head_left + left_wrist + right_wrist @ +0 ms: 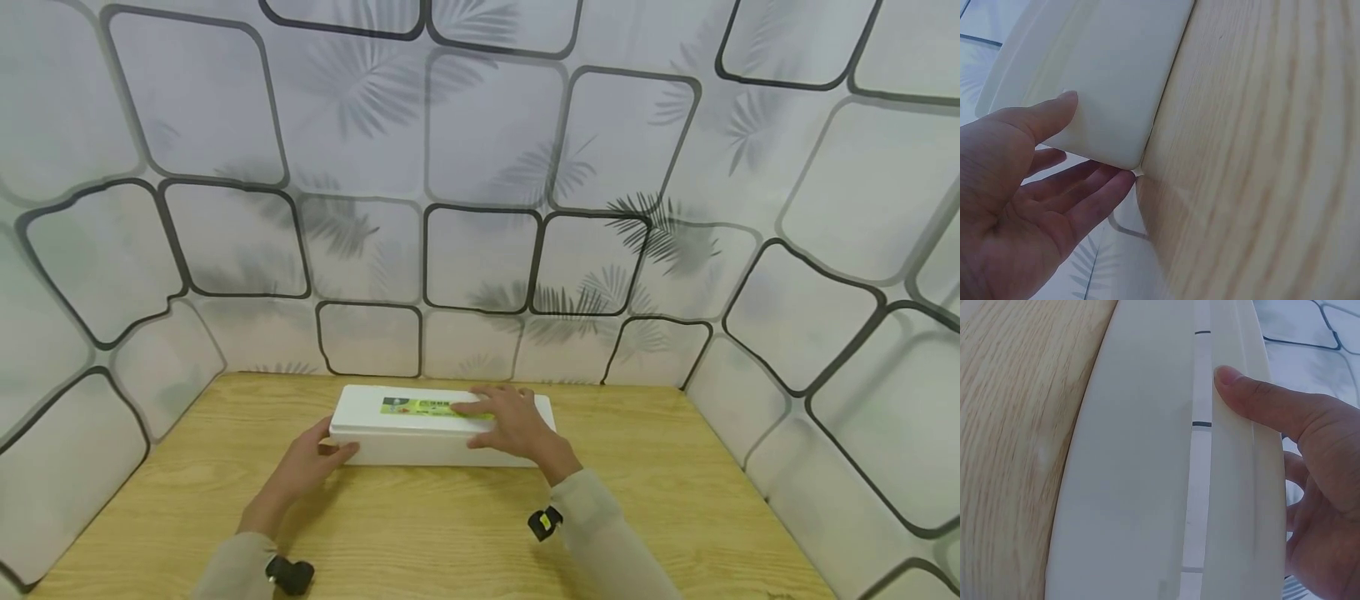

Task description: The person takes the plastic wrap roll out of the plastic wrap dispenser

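Observation:
A long white box [442, 448] with a lid and a yellow-green label lies on the wooden table. My left hand [307, 462] holds its left end. In the left wrist view, the thumb [1054, 115] is at the front face, and the other fingertips reach the lower end corner. Toward the right end, my right hand [513, 423] grips the box across the lid, fingers on top and thumb at the front. From the right wrist, a pale strip [1200, 462] with dark marks runs along the box beside that thumb; the other fingers are partly hidden behind the lid edge.
The light wood table [420, 533] extends around the box on all sides. A pale patterned curtain [480, 250] rises behind the table and along both sides. Dark wrist cameras are strapped at both sleeves.

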A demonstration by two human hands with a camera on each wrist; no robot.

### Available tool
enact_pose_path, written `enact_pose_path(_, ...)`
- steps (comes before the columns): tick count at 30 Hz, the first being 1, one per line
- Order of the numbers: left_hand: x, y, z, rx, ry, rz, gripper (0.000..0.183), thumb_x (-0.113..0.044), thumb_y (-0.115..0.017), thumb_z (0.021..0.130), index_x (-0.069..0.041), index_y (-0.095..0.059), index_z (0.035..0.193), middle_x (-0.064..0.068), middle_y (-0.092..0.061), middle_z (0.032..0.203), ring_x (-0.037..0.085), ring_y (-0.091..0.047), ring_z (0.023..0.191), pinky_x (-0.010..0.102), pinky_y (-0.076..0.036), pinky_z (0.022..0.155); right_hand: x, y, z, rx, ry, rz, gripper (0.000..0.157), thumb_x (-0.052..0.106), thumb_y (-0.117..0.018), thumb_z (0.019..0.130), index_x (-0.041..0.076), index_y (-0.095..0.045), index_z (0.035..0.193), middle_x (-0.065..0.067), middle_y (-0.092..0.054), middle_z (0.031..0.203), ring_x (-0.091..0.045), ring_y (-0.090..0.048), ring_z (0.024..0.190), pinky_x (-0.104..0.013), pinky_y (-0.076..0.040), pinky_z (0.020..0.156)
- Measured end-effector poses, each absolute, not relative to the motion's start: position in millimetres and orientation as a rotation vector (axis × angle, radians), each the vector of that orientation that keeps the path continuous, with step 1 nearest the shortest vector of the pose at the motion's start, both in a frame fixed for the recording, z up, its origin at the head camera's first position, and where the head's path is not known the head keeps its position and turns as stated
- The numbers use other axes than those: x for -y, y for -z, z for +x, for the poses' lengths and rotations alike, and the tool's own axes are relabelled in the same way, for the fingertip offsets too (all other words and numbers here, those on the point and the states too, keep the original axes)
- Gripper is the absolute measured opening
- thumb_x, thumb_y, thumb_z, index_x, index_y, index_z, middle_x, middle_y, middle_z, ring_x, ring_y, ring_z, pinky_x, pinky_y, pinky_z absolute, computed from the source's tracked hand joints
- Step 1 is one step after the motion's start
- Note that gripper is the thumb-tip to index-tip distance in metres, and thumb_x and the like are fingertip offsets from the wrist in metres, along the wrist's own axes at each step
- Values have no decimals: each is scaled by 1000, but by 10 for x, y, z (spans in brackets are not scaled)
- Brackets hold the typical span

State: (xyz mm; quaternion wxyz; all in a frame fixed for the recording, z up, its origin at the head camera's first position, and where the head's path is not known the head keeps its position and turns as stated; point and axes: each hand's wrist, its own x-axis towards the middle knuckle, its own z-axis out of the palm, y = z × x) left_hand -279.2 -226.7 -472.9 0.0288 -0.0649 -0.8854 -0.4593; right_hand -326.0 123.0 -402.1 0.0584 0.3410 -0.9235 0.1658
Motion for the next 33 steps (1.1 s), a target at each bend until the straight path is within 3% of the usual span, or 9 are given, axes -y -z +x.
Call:
enact_pose_path(14, 2271, 4728, -2787, 2719, 1504, -225, 70, -27, -68, 101, 1, -35, 157, 36, -54, 144, 42, -70, 112, 43, -63, 87, -1370, 4007, -3231, 2807, -525, 984, 58, 36, -85, 85, 32, -66, 140, -8, -51, 158, -44, -46, 141, -75, -36, 105)
enact_pose_path(33, 2273, 4715, -2773, 2729, 1466, -236, 68, -25, -67, 102, 2, -36, 155, 39, -53, 142, 46, -69, 113, 46, -63, 88, -1687, 4013, -3193, 2778, -520, 910, 58, 34, -85, 84, 31, -67, 139, -9, -52, 157, -44, -48, 138, -76, -36, 102)
